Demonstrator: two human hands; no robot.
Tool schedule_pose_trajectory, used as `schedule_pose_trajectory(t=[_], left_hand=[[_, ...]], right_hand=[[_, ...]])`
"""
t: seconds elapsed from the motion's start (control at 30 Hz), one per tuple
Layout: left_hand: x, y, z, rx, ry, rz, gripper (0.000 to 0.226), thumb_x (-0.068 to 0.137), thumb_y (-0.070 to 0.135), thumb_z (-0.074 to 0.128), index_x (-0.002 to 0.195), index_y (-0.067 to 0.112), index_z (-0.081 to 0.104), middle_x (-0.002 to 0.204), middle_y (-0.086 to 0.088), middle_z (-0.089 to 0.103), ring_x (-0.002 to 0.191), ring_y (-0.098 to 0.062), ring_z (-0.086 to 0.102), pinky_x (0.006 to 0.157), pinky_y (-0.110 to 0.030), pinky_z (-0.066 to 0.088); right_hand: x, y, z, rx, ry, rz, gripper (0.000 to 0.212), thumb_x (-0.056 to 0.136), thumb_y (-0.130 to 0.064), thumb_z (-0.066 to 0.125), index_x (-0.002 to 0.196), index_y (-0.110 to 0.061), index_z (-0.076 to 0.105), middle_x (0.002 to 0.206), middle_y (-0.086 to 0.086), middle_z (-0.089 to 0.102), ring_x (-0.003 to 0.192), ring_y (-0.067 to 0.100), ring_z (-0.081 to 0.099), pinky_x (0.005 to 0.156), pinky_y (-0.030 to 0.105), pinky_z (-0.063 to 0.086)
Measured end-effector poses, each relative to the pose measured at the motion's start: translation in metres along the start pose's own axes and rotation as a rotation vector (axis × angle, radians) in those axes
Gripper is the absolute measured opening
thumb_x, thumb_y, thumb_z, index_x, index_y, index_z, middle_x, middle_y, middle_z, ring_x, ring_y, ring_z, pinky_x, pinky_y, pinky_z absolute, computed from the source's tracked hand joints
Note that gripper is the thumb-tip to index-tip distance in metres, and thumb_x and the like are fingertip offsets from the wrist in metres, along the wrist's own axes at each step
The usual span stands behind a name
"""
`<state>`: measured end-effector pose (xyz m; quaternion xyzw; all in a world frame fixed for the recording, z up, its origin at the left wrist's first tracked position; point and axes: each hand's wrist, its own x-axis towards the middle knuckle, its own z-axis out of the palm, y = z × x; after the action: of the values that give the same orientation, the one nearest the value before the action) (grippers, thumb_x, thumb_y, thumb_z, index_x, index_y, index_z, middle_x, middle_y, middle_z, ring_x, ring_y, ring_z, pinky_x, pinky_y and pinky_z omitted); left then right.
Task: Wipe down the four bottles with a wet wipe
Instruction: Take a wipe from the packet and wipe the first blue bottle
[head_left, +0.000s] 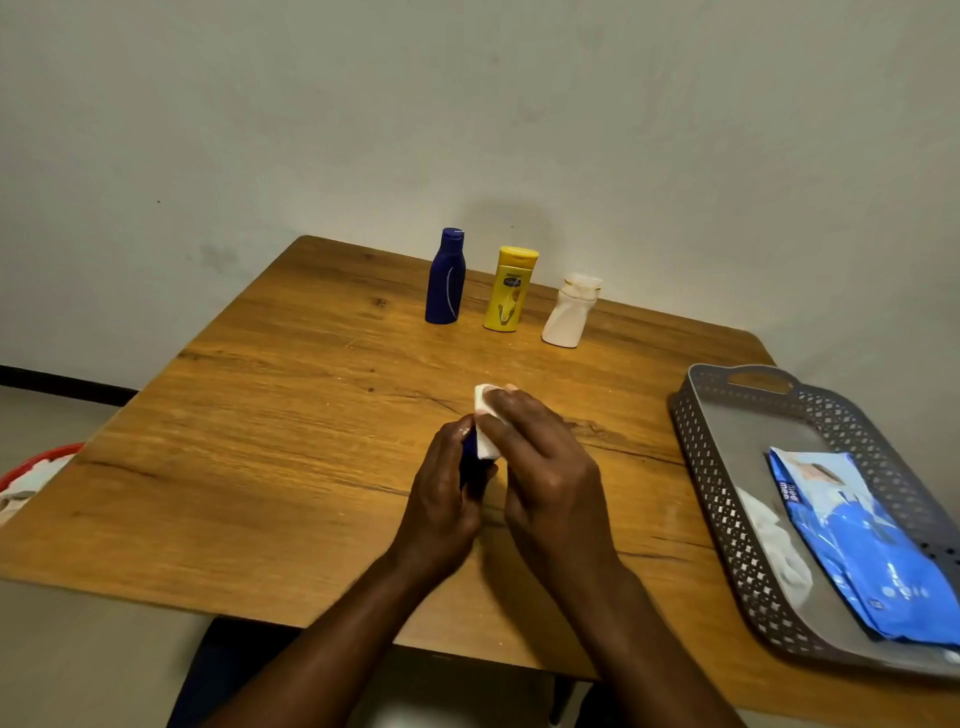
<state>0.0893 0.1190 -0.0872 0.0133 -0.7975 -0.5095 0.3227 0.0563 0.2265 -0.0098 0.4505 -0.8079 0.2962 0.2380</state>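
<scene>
Both hands low over table, left hand gripping bottle; right hand pressing wipe

My left hand covers nearly all of the small dark blue bottle it grips; only a sliver shows between my palms. The folded white wet wipe is half hidden under the fingers of my right hand. The blue plastic wipes pack runs off the right edge, its print too blurred to read. A red-rimmed basket is cut off at left, behind the wooden surface.
</scene>
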Motion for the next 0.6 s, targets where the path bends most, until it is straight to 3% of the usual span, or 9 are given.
schedule_pose_trajectory(t=[0.13,0.2,0.3,0.4,0.5,0.6], left_hand=[[0.000,0.003,-0.001,0.002,-0.016,0.050,0.043,0.090,0.002,0.061,0.129,0.007,0.047,0.123,-0.004,0.054,0.113,-0.023,0.056,0.089,-0.039,0.051],[0.001,0.001,0.000,0.011,-0.018,0.038,0.043,0.092,0.005,0.057,0.133,0.010,0.044,0.127,-0.006,0.052,0.117,-0.023,0.054,0.093,-0.040,0.050],[0.000,0.002,-0.001,0.088,-0.010,-0.026,0.065,0.089,0.012,0.049,0.146,0.031,0.023,0.142,0.004,0.039,0.128,-0.011,0.044,0.102,-0.024,0.043],[0.001,0.006,0.000,0.156,-0.052,-0.044,0.081,0.088,0.002,0.056,0.147,0.039,0.014,0.138,0.008,0.039,0.122,-0.004,0.044,0.099,-0.024,0.045],[0.006,0.018,0.005,0.090,-0.030,-0.077,0.057,0.091,0.014,0.062,0.138,0.036,0.036,0.130,0.010,0.051,0.119,-0.005,0.051,0.095,-0.030,0.049],[0.009,0.028,0.006,0.026,0.009,-0.157,0.041,0.092,0.028,0.062,0.120,0.049,0.041,0.113,0.032,0.050,0.107,0.023,0.046,0.088,-0.003,0.039]], right_hand=[[-0.011,-0.002,0.005,-0.199,0.028,-0.166,0.032,0.089,-0.011,0.044,0.107,-0.006,0.070,0.120,0.013,0.066,0.122,0.031,0.052,0.100,0.043,0.046],[-0.012,0.000,0.001,-0.071,0.084,-0.108,0.033,0.087,-0.007,0.045,0.110,-0.005,0.069,0.117,0.012,0.067,0.119,0.027,0.053,0.095,0.045,0.048],[-0.005,0.004,-0.010,0.173,0.238,0.066,0.038,0.085,-0.001,0.046,0.121,-0.005,0.060,0.118,0.011,0.065,0.116,0.023,0.057,0.089,0.047,0.051],[0.011,0.004,-0.022,0.054,0.333,0.057,0.037,0.086,-0.006,0.051,0.122,-0.005,0.057,0.119,0.011,0.066,0.116,0.020,0.058,0.094,0.043,0.048],[0.018,-0.005,-0.012,-0.245,0.192,-0.083,0.035,0.085,-0.012,0.058,0.120,-0.004,0.060,0.122,0.012,0.065,0.120,0.022,0.057,0.105,0.044,0.037],[0.006,-0.013,0.022,-0.448,0.048,-0.094,0.051,0.080,-0.007,0.061,0.128,0.001,0.046,0.136,0.016,0.053,0.131,0.026,0.044,0.114,0.044,0.019]])
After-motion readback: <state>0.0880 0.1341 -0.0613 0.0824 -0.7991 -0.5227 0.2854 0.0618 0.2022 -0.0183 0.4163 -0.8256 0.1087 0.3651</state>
